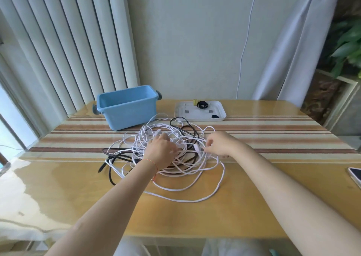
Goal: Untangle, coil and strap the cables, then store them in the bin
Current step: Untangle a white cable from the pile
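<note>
Cables (166,158) are lying tangled on the table (273,187), soft and light; our left hand (161,150) is pressing into them; our right hand (218,144) is pinching a white plug, likely the best hold; beyond sits the bin (127,107).

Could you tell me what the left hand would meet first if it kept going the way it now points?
Probably more of the tangled cables under and just beyond the left hand; past those, likely the blue bin, though depth is hard to judge.

White and black cables (172,169) lie tangled on the table before the open blue bin (128,107).
</note>
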Available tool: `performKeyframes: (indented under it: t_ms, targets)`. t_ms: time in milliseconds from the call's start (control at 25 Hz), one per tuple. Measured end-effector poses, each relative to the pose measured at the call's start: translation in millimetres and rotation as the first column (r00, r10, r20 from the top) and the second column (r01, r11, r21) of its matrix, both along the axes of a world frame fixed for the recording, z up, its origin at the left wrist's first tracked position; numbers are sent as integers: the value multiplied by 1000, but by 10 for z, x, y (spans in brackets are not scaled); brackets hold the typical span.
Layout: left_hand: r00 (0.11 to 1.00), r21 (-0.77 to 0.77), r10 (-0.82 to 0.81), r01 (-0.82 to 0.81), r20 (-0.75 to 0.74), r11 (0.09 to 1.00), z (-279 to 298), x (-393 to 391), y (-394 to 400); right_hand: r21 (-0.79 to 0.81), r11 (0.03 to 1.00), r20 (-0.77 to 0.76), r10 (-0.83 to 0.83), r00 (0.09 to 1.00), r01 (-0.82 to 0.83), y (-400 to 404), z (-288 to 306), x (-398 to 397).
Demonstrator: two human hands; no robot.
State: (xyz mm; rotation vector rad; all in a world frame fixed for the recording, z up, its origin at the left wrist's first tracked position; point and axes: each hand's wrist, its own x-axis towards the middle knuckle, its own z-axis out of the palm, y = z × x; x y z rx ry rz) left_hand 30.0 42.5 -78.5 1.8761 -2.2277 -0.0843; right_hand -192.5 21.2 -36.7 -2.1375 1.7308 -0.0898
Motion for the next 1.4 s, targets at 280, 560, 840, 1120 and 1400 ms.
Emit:
performKeyframes:
  t_ms: [280,560,840,1120,1400]
  targets:
    - [810,-126,147,-262,-567,957,319,-82,-36,48,999,-2,9,1000,-9,55,-253,3]
    - [987,277,-152,163,-60,947,216,-300,116,-222,974,241,21,970,34,-41,-209,251]
    - [948,138,-284,265,145,954,61,-282,-16,2,1000,-275,-16,961,17,-73,-188,168]
    - [780,-138,-53,-43,-624,989,345,-108,46,-37,999,178,-10,984,17,-53,1,178]
    - [883,-94,-40,-5,-469,996,898,62,6,28,927,969,-116,216,373,8,587,125]
